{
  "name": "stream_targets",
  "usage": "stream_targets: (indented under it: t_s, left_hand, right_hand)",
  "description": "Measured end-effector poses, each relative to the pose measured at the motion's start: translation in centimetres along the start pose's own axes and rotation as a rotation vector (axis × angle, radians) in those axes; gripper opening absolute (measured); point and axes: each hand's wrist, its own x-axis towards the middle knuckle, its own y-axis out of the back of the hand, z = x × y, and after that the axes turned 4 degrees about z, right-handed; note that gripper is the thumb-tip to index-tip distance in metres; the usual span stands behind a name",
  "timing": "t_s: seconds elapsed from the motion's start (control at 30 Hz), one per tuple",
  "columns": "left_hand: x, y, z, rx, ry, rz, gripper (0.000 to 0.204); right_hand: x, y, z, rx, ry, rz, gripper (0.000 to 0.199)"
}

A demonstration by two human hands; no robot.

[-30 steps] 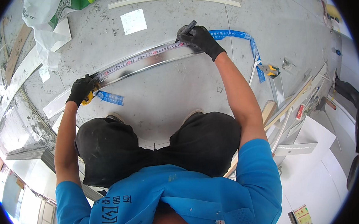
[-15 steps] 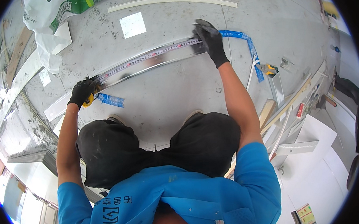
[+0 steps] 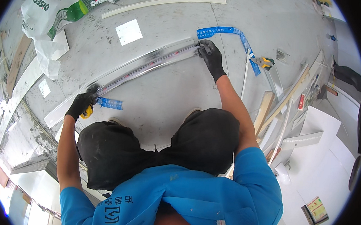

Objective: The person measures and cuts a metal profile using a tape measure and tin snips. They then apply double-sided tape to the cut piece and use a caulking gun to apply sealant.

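Note:
A long shiny metal strip (image 3: 151, 54) lies slantwise on the floor in front of my knees. Along its near side runs the drawn-out blade (image 3: 151, 64) of a tape measure. My left hand (image 3: 79, 104), in a black glove, is closed round the yellow tape measure case (image 3: 87, 112) at the strip's left part; the glove hides most of the case. At the far right end, my gloved right hand (image 3: 211, 58) has its fingers pinched on the blade's end, beside the end of the strip. Those fingertips partly cover the blade.
Blue printed film (image 3: 217, 30) curls past my right hand, near yellow-handled pliers (image 3: 267, 63). Another blue piece (image 3: 110, 104) lies by my left hand. A white square (image 3: 129, 32), a pale strip (image 3: 162, 6) and a green-white bag (image 3: 66, 10) lie beyond. Wooden strips (image 3: 288, 97) lie at right.
The blade has shifted from the strip's far side toward its near side, turning in my hands. My right hand has come nearer and now pinches the blade's end instead of lying over it.

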Motion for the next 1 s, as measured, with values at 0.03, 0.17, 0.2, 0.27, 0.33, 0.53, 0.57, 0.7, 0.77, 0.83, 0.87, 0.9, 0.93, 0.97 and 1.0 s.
stream_targets:
  t_s: [0.03, 0.17, 0.2, 0.27, 0.33, 0.53, 0.57, 0.7, 0.77, 0.83, 0.87, 0.9, 0.93, 0.97, 1.0]
  left_hand:
    - [-0.7, -0.2, 0.1, -0.074, 0.051, -0.027, 0.026]
    - [-2.1, -1.3, 0.4, -0.141, 0.134, -0.091, 0.03]
    - [-2.1, -1.6, 0.2, -0.132, 0.133, -0.093, 0.031]
    - [-2.2, -2.2, -0.2, -0.138, 0.136, -0.092, 0.035]
    - [-2.2, -2.6, 0.7, -0.132, 0.114, -0.093, 0.037]
    - [-2.5, -2.7, 2.4, 0.031, 0.023, -0.048, 0.041]
    - [-2.5, -2.6, 2.3, 0.033, 0.029, -0.043, 0.042]
    - [-2.3, -2.7, 1.6, 0.069, 0.024, -0.009, 0.041]
    - [-2.0, -3.0, 1.7, 0.128, -0.004, 0.027, 0.042]
    - [-1.7, -2.8, 2.1, 0.126, 0.021, 0.015, 0.043]
    - [-1.5, -2.6, 2.4, 0.108, 0.047, -0.002, 0.044]
    - [-1.2, -2.7, 1.2, 0.112, 0.026, -0.013, 0.043]
    - [-0.8, -2.8, 0.0, 0.115, 0.004, -0.023, 0.043]
    - [-0.6, -2.9, -1.2, 0.116, -0.015, -0.032, 0.043]
    - [-0.4, -3.0, -1.1, 0.098, 0.022, -0.037, 0.042]
  right_hand:
    - [-0.1, 0.2, -0.3, 0.049, -0.04, -0.008, 0.03]
    - [-0.7, 1.2, -0.7, 0.171, -0.033, -0.054, 0.032]
    - [-0.9, 1.3, -0.5, 0.148, 0.002, -0.066, 0.033]
    - [-1.1, 1.3, 0.0, 0.007, 0.099, -0.051, 0.031]
    - [-1.2, 1.1, 0.7, -0.17, 0.194, 0.001, 0.028]
    - [-1.1, 0.9, 2.6, -0.232, 0.207, 0.054, 0.029]
    - [-1.2, 0.8, 2.7, -0.246, 0.213, 0.052, 0.029]
    - [-1.9, 0.1, 0.7, -0.362, 0.28, 0.074, 0.027]
    - [-1.7, 0.2, 0.8, -0.37, 0.303, 0.091, 0.025]
    - [-1.6, 0.1, 0.1, -0.324, 0.361, 0.115, 0.022]
    - [-1.6, -0.1, -0.2, -0.293, 0.398, 0.122, 0.02]
    - [-1.7, -0.4, -1.4, -0.26, 0.437, 0.124, 0.02]
    - [-1.6, -1.0, -2.3, -0.282, 0.619, 0.114, 0.02]
    - [-1.7, -1.5, -3.2, -0.287, 0.602, 0.031, 0.023]
    - [-1.8, -2.0, -4.1, -0.295, 0.581, -0.048, 0.025]
